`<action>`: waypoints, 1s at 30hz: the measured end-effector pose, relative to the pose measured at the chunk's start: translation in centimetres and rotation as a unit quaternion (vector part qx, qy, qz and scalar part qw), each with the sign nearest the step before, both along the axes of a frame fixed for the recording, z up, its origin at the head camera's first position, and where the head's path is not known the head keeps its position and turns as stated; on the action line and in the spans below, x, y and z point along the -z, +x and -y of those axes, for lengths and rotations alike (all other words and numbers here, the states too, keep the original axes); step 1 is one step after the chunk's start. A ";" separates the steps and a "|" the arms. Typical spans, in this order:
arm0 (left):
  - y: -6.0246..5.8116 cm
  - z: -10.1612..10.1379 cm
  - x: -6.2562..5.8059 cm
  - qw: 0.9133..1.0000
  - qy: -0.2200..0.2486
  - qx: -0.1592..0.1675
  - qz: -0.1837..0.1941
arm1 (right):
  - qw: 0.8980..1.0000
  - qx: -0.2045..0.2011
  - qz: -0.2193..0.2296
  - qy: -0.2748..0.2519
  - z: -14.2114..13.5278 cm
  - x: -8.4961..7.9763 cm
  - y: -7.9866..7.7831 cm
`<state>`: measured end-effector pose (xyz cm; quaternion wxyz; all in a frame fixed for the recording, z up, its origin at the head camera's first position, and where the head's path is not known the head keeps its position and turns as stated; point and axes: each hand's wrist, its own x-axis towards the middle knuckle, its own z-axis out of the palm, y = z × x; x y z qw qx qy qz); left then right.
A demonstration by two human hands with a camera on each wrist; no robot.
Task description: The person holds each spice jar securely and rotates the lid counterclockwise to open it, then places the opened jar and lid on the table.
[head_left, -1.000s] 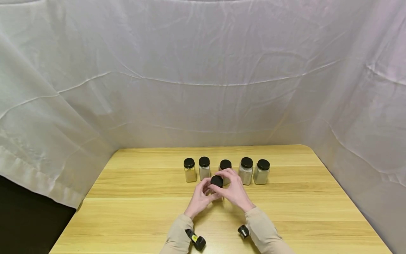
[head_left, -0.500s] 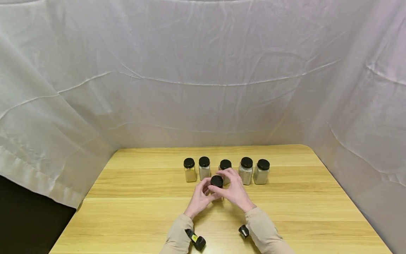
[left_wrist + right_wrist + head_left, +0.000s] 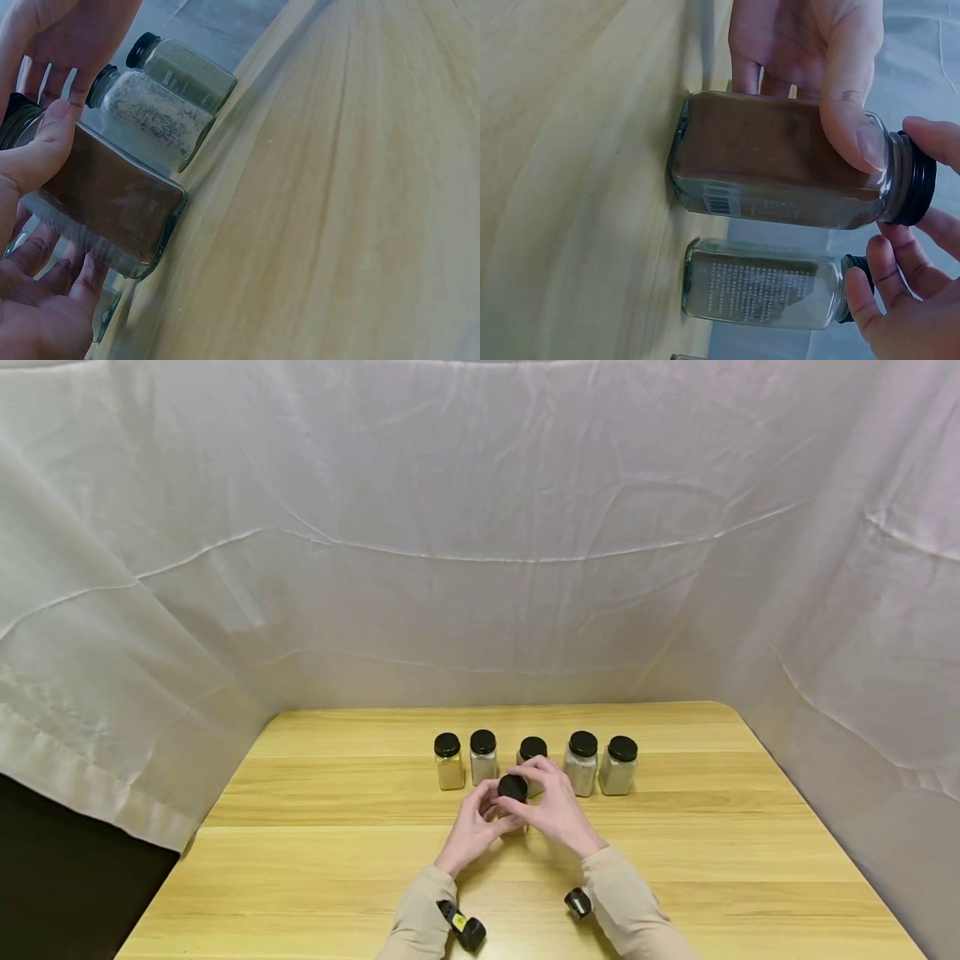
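A square glass jar of brown powder [image 3: 757, 146] stands upright on the wooden table, its black lid [image 3: 513, 788] seated on the neck. My left hand [image 3: 471, 831] grips the jar's body, thumb across the near face and fingers behind, as the left wrist view shows. From the right, my right hand [image 3: 558, 817] holds the lid between thumb and fingers. Just behind stands another black-lidded jar [image 3: 761, 289] with printed text, partly hidden by my right hand in the head view.
Several similar jars form a row behind my hands: a yellow-filled jar [image 3: 450, 770], a pale jar [image 3: 483, 766], a speckled jar [image 3: 581, 772] and a greenish-grey jar [image 3: 618, 775]. Light cloth [image 3: 480, 610] hangs around the wooden table [image 3: 322, 860].
My right thumb and fingers shift slightly at the lid. The left hand, the gripped jar and the row behind stay in place.
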<state>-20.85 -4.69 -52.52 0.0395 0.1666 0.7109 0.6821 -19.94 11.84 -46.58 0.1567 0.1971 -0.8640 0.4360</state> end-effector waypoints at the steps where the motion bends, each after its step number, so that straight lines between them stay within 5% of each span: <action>1: 0.0 0.0 0.0 1.000 -0.002 0.000 0.001 | 1.000 -0.006 0.001 -0.001 -0.1 -0.1 0.0; 7: 0.0 0.1 -0.1 1.000 -0.011 -0.002 0.002 | 1.000 -0.019 -0.002 0.003 -0.2 -0.3 0.0; 15: 0.0 0.1 -0.1 1.000 -0.014 -0.004 0.000 | 0.998 0.044 -0.025 0.044 0.2 0.3 -0.1; 21: 0.0 0.1 -0.1 1.000 -0.007 0.000 0.001 | 0.997 0.042 -0.052 0.050 0.4 -0.1 0.0; 30: 0.0 0.1 -0.1 1.000 -0.008 0.002 -0.004 | 1.000 0.012 0.009 -0.003 0.3 -0.3 0.2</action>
